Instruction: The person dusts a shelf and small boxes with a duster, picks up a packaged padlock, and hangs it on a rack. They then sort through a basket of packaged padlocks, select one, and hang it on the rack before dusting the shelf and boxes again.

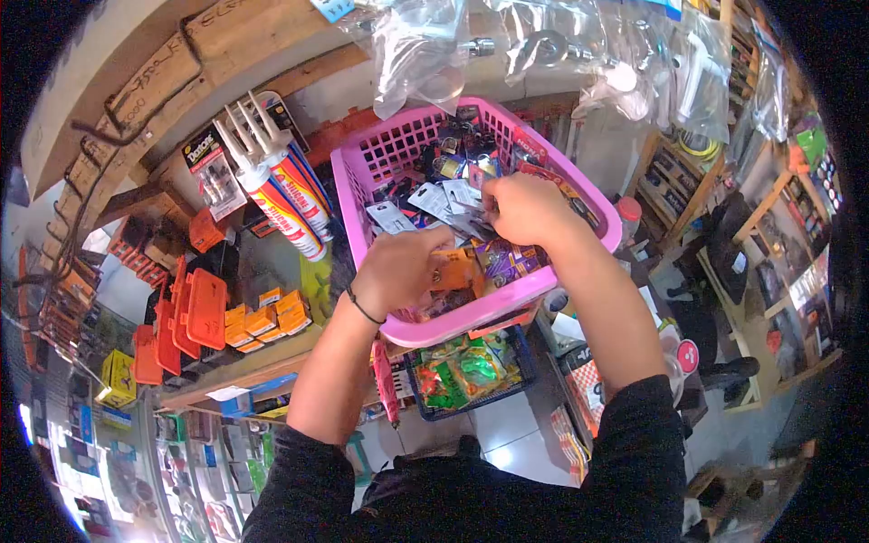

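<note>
Pink plastic basket [579, 185] holds both hands: left hand [398, 270] fingers clenched on an orange packet [455, 269], right hand [525, 208] pinching white-carded packets [434, 199].

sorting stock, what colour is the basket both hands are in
Pink, a slotted plastic basket; clearest in the head view.

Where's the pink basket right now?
In the head view, the pink basket sits center frame, both hands inside it, right of the sealant tubes.
</note>
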Demonstrator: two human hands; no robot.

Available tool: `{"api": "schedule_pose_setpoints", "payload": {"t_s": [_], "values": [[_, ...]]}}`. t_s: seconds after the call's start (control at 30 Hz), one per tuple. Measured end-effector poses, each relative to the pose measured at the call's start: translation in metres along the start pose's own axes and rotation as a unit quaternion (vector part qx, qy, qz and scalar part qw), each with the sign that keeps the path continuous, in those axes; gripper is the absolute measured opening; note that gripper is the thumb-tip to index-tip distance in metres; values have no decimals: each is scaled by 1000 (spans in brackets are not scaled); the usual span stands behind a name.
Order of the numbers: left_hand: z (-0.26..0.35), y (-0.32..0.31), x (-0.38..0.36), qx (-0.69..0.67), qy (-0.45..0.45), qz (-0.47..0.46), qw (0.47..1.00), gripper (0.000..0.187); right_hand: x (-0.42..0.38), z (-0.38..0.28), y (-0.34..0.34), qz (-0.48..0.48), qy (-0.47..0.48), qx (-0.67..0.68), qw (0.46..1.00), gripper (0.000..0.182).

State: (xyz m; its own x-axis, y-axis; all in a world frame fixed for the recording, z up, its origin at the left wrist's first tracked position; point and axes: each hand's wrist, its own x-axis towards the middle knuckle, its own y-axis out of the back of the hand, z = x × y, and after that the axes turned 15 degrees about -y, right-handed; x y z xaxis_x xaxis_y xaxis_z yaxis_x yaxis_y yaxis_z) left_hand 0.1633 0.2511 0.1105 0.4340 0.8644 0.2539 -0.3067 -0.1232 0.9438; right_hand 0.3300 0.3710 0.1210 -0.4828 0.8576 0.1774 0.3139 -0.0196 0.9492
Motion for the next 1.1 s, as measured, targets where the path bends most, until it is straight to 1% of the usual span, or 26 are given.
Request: {"api": "schedule_pose_setpoints", "payload": {"t_s": [0.03, 0.1, 0.13, 0.2, 0.3, 0.43, 0.53, 0.6, 0.63, 0.7, 0.73, 0.77, 0.8, 0.83, 0.87, 0.9, 0.93, 0.97, 1.07, 1.1], "values": [[0, -1, 0, 0, 0, -5, 1000, 20, 0, 1, 0, -2, -2, 4, 1000, 14], [-2, -5, 0, -41, 5, 84, 996, 8, 1, 1, 1, -8, 8, 12, 1000, 16], [-1, -4, -1, -41, 9, 76, 996, 8, 0, 0, 1, -14, 7, 19, 1000, 16], [2, -1, 1, -114, 30, 108, 987, 8, 0, -1, 5, -29, 16, 14, 999, 17], [7, 4, 2, -129, 39, 111, 985, 9, 0, -1, 2, -40, 25, 20, 999, 17], [1, 1, 3, -110, 48, 111, 987, 10, 0, -3, 4, -52, 24, 21, 998, 17], [2, 1, 3, -106, 79, 113, 985, 12, 0, -3, 4, -60, 38, 9, 997, 18], [3, 5, 4, -75, 118, 127, 982, 12, 1, -5, 6, -36, 54, 9, 998, 17], [2, 4, 5, -78, 119, 129, 981, 12, 3, -6, 8, -38, 55, 5, 998, 17], [-1, 2, 5, -104, 121, 192, 968, 12, 3, -8, 8, -8, 43, 121, 992, 19], [4, 6, 6, -76, 113, 190, 972, 11, 3, -10, 10, -11, 39, 118, 992, 19], [3, 6, 6, -82, 112, 190, 972, 11, 2, -12, 12, -7, 47, 179, 983, 22], [2, 5, 6, -123, 120, 203, 964, 12, 0, -12, 11, -5, 54, 241, 969, 25], [2, 5, 5, -163, 129, 216, 954, 12, 0, -12, 8, -10, 52, 238, 970, 25], [3, 9, 6, -163, 149, 188, 957, 13, 1, -12, 6, -12, 67, 273, 960, 26], [2, 7, 5, -165, 153, 189, 956, 13, 2, -13, 4, -14, 83, 307, 948, 27], [0, 6, 4, -199, 145, 208, 947, 14, 3, -11, 4, -29, 110, 286, 951, 23], [0, 5, 4, -233, 137, 226, 936, 14, 2, -12, 4, -32, 111, 286, 951, 23], [-1, 5, 2, -223, 120, 234, 939, 14, 0, -16, 4, -53, 114, 292, 948, 25], [-2, 5, 2, -223, 122, 234, 938, 14, 0, -17, 3, -37, 129, 283, 950, 25]]}}
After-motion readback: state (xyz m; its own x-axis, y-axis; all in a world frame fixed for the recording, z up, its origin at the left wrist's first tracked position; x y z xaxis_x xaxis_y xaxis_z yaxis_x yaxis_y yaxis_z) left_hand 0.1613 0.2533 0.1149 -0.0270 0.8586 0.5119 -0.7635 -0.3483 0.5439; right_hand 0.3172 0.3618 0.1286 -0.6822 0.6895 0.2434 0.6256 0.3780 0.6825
